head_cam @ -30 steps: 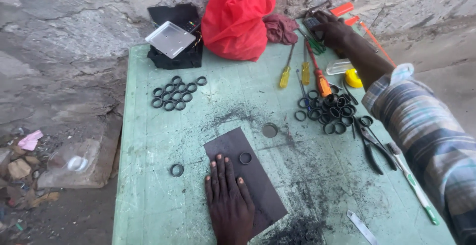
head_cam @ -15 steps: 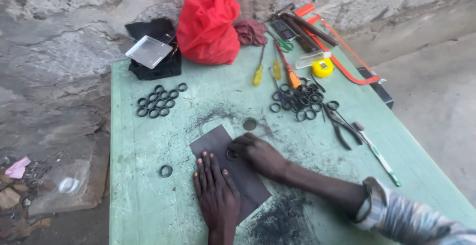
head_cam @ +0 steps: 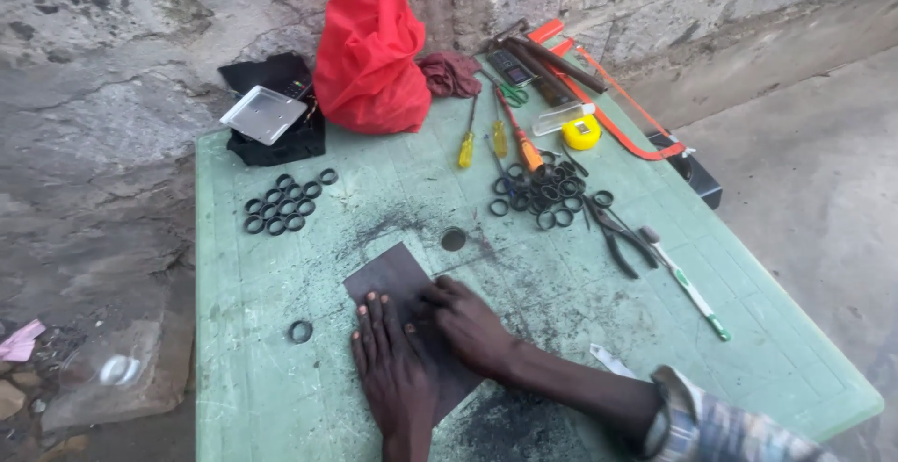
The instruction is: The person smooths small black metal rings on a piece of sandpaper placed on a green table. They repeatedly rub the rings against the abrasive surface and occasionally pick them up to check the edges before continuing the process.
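Your left hand [head_cam: 391,368] lies flat, fingers spread, pinning the dark rectangular rubber sheet [head_cam: 398,280] to the green plastic table [head_cam: 281,397], while your right hand [head_cam: 468,326] presses beside it, gripping nothing.

Matt dark sheet [head_cam: 398,280], scuffed plastic table [head_cam: 748,331]

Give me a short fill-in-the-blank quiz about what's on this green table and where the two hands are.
1. Both hands, left hand and right hand, press flat on a dark ____ sheet.
2. The bag at the far edge of the green table is ____.
3. A single black rubber ring lies to the ____ of the left hand.

Missing words: rectangular; red; left
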